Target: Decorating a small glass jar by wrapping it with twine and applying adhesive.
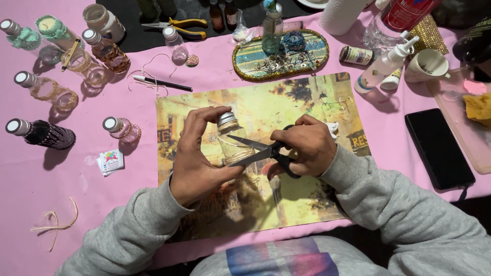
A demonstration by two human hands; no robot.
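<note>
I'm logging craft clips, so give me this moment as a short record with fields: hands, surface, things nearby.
left hand: holds a small glass bottle with a silver cap, twine wound round it
right hand: holds black scissors, blades open at the twine on the bottle
surface: printed mat on a pink cloth
left side: several decorated capped bottles
behind: oval tray of small bits, pliers, pen
right side: black phone, white cup
lower left: loose twine scrap
</note>
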